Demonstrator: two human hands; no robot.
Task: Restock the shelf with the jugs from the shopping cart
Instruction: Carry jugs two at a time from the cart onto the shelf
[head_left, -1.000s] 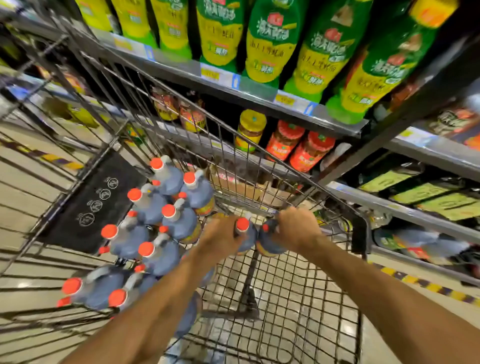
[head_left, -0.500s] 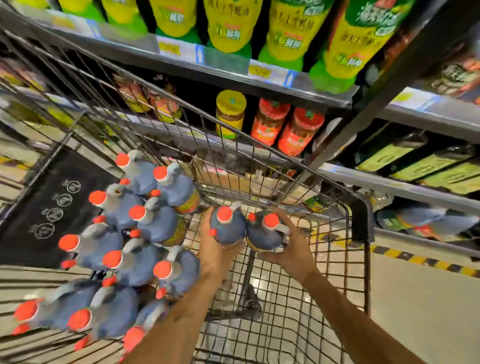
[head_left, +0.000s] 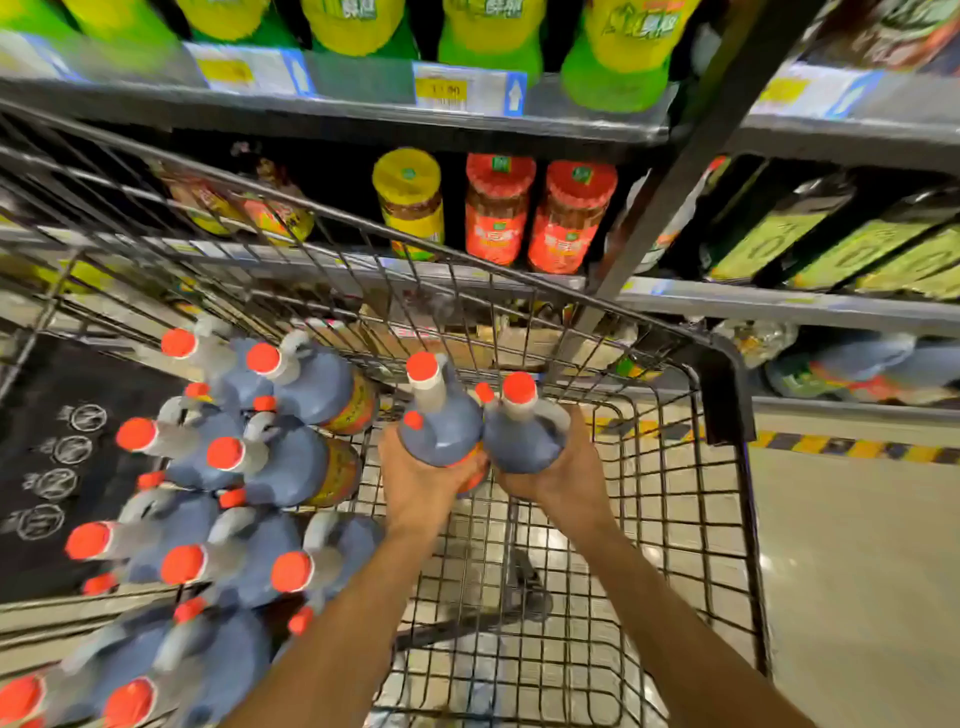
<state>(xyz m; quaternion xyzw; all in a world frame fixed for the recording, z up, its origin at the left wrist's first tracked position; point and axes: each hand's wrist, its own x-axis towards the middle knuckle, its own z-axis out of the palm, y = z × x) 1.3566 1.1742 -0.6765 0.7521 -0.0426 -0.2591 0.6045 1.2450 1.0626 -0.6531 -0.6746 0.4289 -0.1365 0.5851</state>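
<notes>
Two jugs, one gripped from below in each of the hands (left (head_left: 422, 480), right (head_left: 558, 475)), are best kept upright and lifted clear of the cart (head_left: 724, 374).

Left hand (head_left: 423, 486) and right hand (head_left: 558, 475) each cupped, palms up, arms extended forward.

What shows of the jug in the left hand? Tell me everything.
The jug has a dark blue-grey rounded body, a pale neck, an orange cap and a small orange tab on its shoulder. It looks plastic, capped. It is held about upright above the cart floor, gripped from below by the left hand, pressed beside the right hand's jug.
</notes>
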